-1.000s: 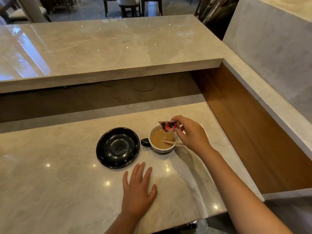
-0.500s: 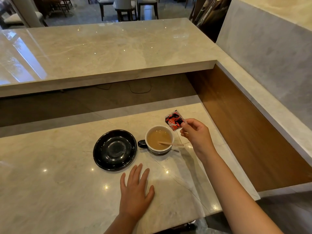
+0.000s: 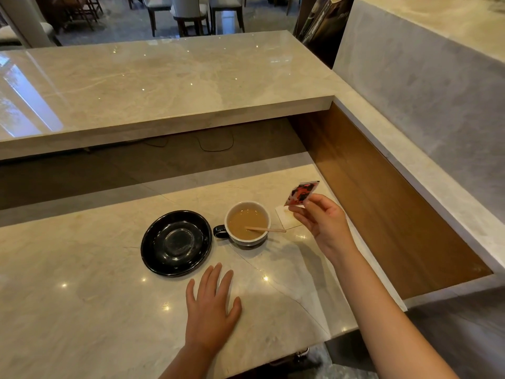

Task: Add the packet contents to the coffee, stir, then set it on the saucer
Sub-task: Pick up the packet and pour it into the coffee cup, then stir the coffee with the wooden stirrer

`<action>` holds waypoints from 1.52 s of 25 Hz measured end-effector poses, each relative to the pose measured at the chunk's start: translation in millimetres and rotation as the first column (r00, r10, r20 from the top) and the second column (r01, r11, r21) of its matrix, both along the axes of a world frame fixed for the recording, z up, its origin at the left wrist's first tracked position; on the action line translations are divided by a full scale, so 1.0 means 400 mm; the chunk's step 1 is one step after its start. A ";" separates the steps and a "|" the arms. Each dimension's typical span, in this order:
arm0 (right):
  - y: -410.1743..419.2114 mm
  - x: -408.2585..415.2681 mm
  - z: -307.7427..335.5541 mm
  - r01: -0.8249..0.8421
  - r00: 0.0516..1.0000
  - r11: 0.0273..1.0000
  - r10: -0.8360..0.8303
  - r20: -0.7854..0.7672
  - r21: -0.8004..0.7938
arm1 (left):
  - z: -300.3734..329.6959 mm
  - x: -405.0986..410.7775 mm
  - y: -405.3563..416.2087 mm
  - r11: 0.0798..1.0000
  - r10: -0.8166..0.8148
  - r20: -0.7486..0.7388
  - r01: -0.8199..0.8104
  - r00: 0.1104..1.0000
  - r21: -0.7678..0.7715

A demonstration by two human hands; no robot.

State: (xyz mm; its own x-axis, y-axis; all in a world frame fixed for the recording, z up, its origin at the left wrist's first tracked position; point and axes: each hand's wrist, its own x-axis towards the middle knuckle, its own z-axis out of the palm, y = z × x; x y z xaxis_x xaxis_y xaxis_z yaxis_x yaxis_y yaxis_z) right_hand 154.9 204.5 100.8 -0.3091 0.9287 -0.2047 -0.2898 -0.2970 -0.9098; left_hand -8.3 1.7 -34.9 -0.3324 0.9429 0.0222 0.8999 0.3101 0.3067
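Observation:
A white cup (image 3: 247, 207) with a dark handle holds light brown coffee and stands on the marble counter (image 3: 82, 296). A wooden stir stick (image 3: 266, 229) leans in it, pointing right. The empty black saucer (image 3: 176, 243) sits just left of the cup. My right hand (image 3: 322, 220) pinches a small red, black and white packet (image 3: 300, 193) in the air to the right of the cup. My left hand (image 3: 210, 310) lies flat on the counter in front of the saucer and cup, fingers spread, holding nothing.
A small white paper square (image 3: 284, 216) lies on the counter right of the cup, partly behind my right hand. A raised marble ledge (image 3: 164, 86) runs behind the counter, and a wooden side panel (image 3: 382, 198) bounds it on the right. Chairs stand beyond the ledge.
My right hand has carried the packet from over the cup to the right and away from it. The left hand, cup, stick and saucer have stayed put.

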 end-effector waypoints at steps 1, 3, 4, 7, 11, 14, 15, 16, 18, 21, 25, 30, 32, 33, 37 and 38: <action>0.007 0.018 -0.008 0.023 1.000 1.000 -0.023 0.020 0.005 | 0.000 0.000 0.001 1.000 0.003 0.002 -0.003 1.000 0.004; 0.022 0.065 -0.029 0.059 0.988 0.997 -0.064 0.137 0.043 | 0.003 0.001 0.002 1.000 0.006 0.009 -0.006 1.000 0.013; 0.028 0.091 -0.040 0.065 0.970 0.996 -0.079 0.230 0.066 | 0.003 0.002 0.003 1.000 0.006 0.012 -0.006 1.000 0.014; 0.035 0.157 -0.076 0.068 0.849 0.993 -0.110 0.518 0.100 | 0.004 0.003 0.001 1.000 0.004 0.004 -0.004 1.000 0.006; 0.033 0.193 -0.141 0.057 0.738 0.991 -0.123 0.663 0.120 | 0.002 0.001 0.002 1.000 0.002 -0.010 -0.002 1.000 -0.008; 0.034 0.206 -0.180 0.016 0.614 0.985 -0.143 0.776 0.169 | 0.001 0.001 0.001 1.000 0.006 -0.008 -0.006 1.000 -0.011; 0.034 0.210 -0.189 0.007 0.575 0.983 -0.155 0.803 0.185 | 0.001 0.001 0.001 1.000 0.008 -0.008 -0.008 1.000 -0.012; 0.033 0.212 -0.195 -0.006 0.537 0.979 -0.169 0.826 0.204 | 0.001 0.001 0.000 1.000 0.009 -0.007 -0.009 1.000 -0.011; 0.031 0.214 -0.202 -0.035 0.447 0.971 -0.195 0.873 0.235 | 0.001 0.001 0.000 1.000 0.006 -0.001 -0.006 1.000 -0.003; 0.020 0.210 -0.204 -0.077 0.307 0.954 -0.253 0.918 0.289 | 0.001 0.001 -0.001 1.000 0.008 0.005 -0.008 1.000 0.003; -0.003 0.211 -0.220 -0.365 0.200 0.815 -0.404 0.893 0.451 | 0.001 0.002 -0.001 1.000 0.008 0.005 -0.008 1.000 -0.002; -0.045 0.211 -0.268 -0.674 0.180 0.644 -0.331 0.926 0.361 | 0.004 0.002 -0.003 1.000 0.006 0.013 -0.006 1.000 0.014; -0.051 0.215 -0.277 -0.670 0.172 0.661 -0.303 0.937 0.337 | 0.006 0.003 -0.003 1.000 0.006 0.014 -0.006 1.000 0.013; -0.051 0.217 -0.276 -0.670 0.175 0.659 -0.305 0.936 0.340 | 0.007 0.003 -0.003 1.000 0.007 0.014 -0.007 1.000 0.013; -0.052 0.174 -0.230 -0.554 0.356 0.660 -0.363 0.861 0.507 | 0.006 0.003 -0.002 1.000 0.006 0.021 -0.006 1.000 0.014; -0.053 0.147 -0.210 -0.451 0.451 0.690 -0.371 0.812 0.566 | 0.007 0.003 -0.002 1.000 0.005 0.022 -0.006 1.000 0.016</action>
State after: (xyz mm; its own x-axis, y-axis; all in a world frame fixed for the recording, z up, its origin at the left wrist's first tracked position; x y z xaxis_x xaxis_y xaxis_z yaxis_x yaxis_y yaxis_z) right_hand 213.5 183.2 16.7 -0.4009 0.8828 0.2448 0.7042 0.4679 -0.5340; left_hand -7.2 1.1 -32.3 -0.3383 0.9406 0.0300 0.8913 0.3100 0.3310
